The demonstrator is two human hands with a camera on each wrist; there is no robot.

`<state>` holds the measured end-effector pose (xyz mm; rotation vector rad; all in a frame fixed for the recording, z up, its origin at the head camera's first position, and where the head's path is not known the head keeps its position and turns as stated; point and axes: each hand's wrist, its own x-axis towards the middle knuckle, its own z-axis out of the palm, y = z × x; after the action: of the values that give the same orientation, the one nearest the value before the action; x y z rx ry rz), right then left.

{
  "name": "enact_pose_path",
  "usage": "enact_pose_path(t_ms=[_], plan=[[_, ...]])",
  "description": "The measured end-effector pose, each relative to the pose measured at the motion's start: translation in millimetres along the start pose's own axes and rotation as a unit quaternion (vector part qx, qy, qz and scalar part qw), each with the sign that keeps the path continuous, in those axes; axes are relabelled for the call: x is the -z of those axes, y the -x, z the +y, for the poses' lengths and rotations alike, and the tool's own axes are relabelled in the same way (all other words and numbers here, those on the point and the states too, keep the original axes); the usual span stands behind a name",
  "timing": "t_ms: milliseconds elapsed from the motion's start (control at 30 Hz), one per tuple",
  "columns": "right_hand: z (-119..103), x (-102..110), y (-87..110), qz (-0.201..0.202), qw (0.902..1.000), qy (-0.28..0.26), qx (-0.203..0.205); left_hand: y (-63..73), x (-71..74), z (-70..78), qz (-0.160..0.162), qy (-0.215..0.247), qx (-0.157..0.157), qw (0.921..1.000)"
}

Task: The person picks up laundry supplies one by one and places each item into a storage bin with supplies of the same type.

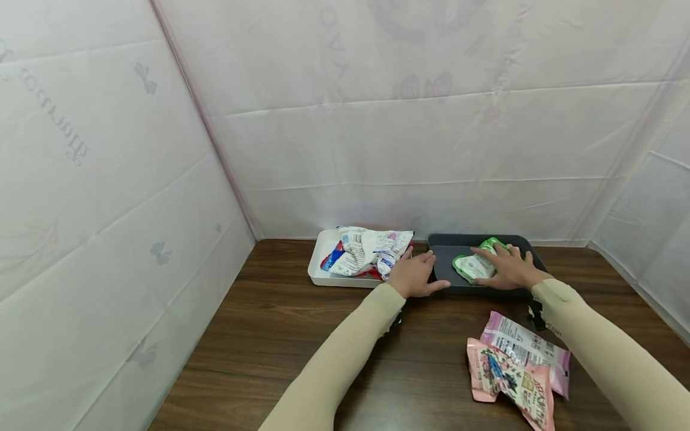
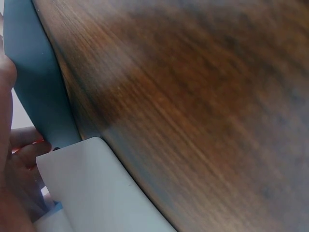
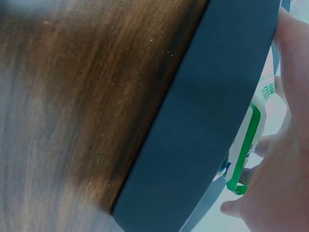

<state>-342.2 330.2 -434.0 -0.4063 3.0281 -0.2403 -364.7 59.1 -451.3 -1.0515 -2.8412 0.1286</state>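
My left hand [image 1: 415,275] is over the gap between two trays, its fingers at the right end of the white tray [image 1: 318,280] and its thumb stretched toward the dark grey tray [image 1: 444,263]. Beside its fingertips, a white printed snack bag [image 1: 366,248] lies in the white tray on top of red and blue packaging [image 1: 335,256]. Over in the dark tray, my right hand [image 1: 509,269] spreads its fingers across a green-and-white packet [image 1: 471,266], partly hiding it. In the right wrist view the packet [image 3: 246,145] shows between tray wall and fingers.
A pink bag [image 1: 512,380] with fruit pictures overlaps a pink-purple bag [image 1: 530,347] on the brown wooden table [image 1: 259,353], near my right forearm. Whitish sheeting [image 1: 377,149] stands behind the trays and along both sides.
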Motion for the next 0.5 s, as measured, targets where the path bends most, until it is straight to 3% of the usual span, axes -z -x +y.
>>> enact_pose_path(t_ms=[500], plan=[[2.5, -4.3, 3.1, 0.026, 0.9996, 0.0, 0.013, -2.9, -2.5, -0.9, -0.012, 0.006, 0.004, 0.9999]])
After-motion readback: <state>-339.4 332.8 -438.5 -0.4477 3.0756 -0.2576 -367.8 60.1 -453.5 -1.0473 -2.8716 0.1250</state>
